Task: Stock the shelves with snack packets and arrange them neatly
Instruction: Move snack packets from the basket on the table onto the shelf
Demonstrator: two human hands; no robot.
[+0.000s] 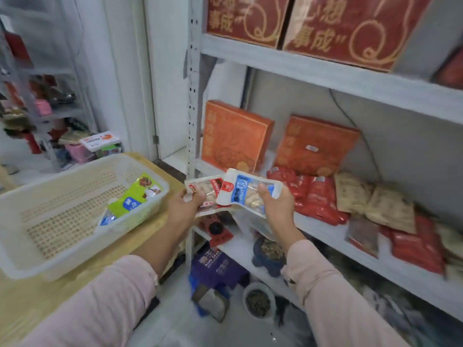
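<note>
In front of the middle shelf, your left hand pinches a red peanut packet; your right hand grips a blue packet, overlapping it.

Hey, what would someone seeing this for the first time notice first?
Probably mid-frame: the left hand grips a red peanut packet, the right hand a blue packet, the two overlapping. Then the big red boxes with gold lettering on the top shelf, and the white basket at left.
</note>
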